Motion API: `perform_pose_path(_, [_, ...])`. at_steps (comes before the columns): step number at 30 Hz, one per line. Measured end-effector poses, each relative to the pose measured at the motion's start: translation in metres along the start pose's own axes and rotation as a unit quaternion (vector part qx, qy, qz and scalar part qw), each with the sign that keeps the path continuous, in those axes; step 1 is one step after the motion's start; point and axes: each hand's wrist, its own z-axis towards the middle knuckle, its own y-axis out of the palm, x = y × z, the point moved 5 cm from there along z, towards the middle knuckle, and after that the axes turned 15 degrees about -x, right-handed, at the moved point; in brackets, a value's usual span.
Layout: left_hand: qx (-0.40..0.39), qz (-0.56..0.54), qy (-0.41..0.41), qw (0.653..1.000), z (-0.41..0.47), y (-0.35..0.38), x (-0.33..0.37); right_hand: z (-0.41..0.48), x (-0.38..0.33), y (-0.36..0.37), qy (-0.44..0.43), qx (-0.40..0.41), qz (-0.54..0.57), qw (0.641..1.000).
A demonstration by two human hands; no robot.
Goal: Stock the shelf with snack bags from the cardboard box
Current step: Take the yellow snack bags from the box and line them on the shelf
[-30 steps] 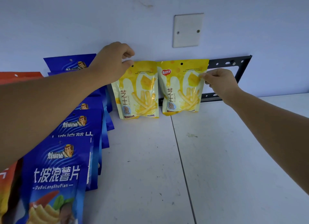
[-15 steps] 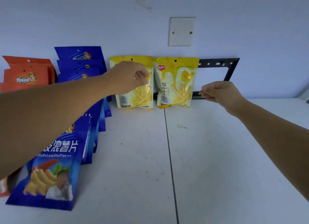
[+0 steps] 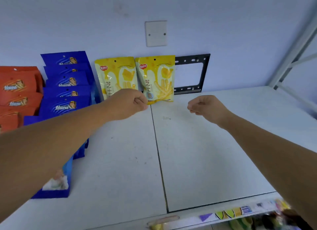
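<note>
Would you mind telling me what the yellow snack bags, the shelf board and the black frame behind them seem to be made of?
Yellow snack bags: probably plastic film, slightly glossy, with printed faces and a punched hang hole.
Shelf board: smooth matte white panels, perhaps laminate or painted metal; a dark seam divides them and scuffs show.
Black frame: likely painted metal, flat bars with slotted holes.

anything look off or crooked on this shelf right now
Nothing stands out. The two yellow snack bags stand upright side by side against the wall; the blue bags and orange bags sit in tidy rows.
</note>
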Motion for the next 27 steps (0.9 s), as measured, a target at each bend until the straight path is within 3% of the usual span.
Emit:
perform_pose_path(16, [-0.107,-0.017,0.116,0.987,-0.048,0.11,0.109,-0.223,0.057,0.002,0.075,0.146,0.032,0.986])
perform_pose_path(27, [-0.186,0.041,0.22,0.957,-0.041,0.201,0.275,-0.39,0.132,-0.063,0.147,0.244,-0.013,0.958])
